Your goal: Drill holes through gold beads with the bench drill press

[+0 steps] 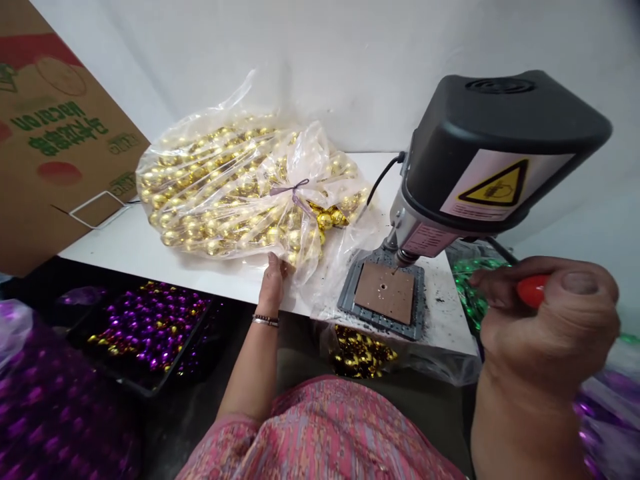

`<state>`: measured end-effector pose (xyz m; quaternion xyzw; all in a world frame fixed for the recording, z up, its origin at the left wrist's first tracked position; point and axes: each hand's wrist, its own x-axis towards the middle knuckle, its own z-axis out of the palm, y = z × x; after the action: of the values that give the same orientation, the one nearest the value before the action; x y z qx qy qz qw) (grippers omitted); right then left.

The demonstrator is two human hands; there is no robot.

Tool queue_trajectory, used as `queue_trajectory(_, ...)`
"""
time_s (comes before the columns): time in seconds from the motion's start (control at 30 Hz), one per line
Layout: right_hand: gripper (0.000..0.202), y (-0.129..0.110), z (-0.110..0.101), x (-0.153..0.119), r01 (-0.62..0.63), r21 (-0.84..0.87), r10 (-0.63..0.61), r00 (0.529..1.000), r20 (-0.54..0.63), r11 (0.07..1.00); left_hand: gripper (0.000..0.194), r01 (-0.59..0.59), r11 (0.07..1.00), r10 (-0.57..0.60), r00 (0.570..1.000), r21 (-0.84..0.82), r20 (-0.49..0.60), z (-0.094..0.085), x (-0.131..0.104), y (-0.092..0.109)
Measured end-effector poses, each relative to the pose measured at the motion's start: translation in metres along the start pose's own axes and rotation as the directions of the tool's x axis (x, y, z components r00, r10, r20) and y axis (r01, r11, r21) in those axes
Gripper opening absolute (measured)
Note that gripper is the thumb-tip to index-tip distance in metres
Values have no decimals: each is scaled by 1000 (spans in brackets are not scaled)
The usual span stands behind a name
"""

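Note:
My right hand (555, 320) is closed around the red knob (533, 291) of the lever on a small black drill press (515, 133). Beneath the chuck (405, 257), a brown square board (385, 293) with a hole in it lies on the metal base. My left hand (273, 283) is at the front edge of the white table, touching the lower edge of a clear plastic bag (215, 193) full of shiny gold beads. Its thumb shows against the bag; the other fingers are mostly hidden. A purple ribbon (293, 190) ties the bag's neck, where a few gold beads poke out.
A cardboard box (60, 147) stands at the left. Below the table are a black tray (145, 387) of purple and gold beads, a purple-filled bag (55, 407) and gold beads (363, 353). Green beads (475, 273) lie behind my right hand. Dark shavings dot the tabletop.

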<state>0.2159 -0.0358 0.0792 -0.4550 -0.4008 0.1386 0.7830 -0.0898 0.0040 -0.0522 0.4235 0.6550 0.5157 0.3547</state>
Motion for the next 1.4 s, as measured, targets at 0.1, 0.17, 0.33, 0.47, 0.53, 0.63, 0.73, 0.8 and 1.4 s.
queue_trajectory(0.1, 27, 3, -1, -1, 29, 15, -30, 1000, 9, 999, 64, 72, 989, -75, 997, -132, -23, 0, -3, 4)
queue_trajectory(0.17, 28, 5, -2, -2, 44, 28, -44, 999, 15, 999, 47, 85, 990, -91, 994, -109, -52, 1, -7, 4)
queue_trajectory(0.33, 25, 5, -8, -4, 3, -14, -2, 998, 70, 1000, 21, 111, 989, -91, 976, 94, -196, -10, -20, -5)
queue_trajectory(0.47, 25, 2, -9, -5, 37, 1, -37, 993, 115, 999, 31, 50, 889, 134, 922, 455, -363, -24, -25, 1)
queue_trajectory(0.53, 25, 0, -9, -6, 32, -7, -31, 992, 125, 999, 45, -47, 843, 307, 859, 535, -409, -23, -27, 11)
queue_trajectory(0.63, 25, -2, -9, -7, 22, -28, -18, 990, 140, 999, 62, -206, 794, 456, 824, 572, -336, -8, -30, 26)
queue_trajectory(0.73, 26, -2, -10, -7, 28, -32, -23, 987, 162, 999, 86, -294, 756, 442, 888, 584, -126, 11, -31, 28)
queue_trajectory(0.8, 26, -2, -12, -7, 22, -33, -16, 984, 178, 999, 91, -268, 792, 333, 943, 549, -21, 17, -31, 21)
queue_trajectory(1.4, 27, 5, -12, -8, 38, 25, -42, 984, 171, 999, 30, -630, 580, 603, 758, 517, 248, 18, -26, 29)
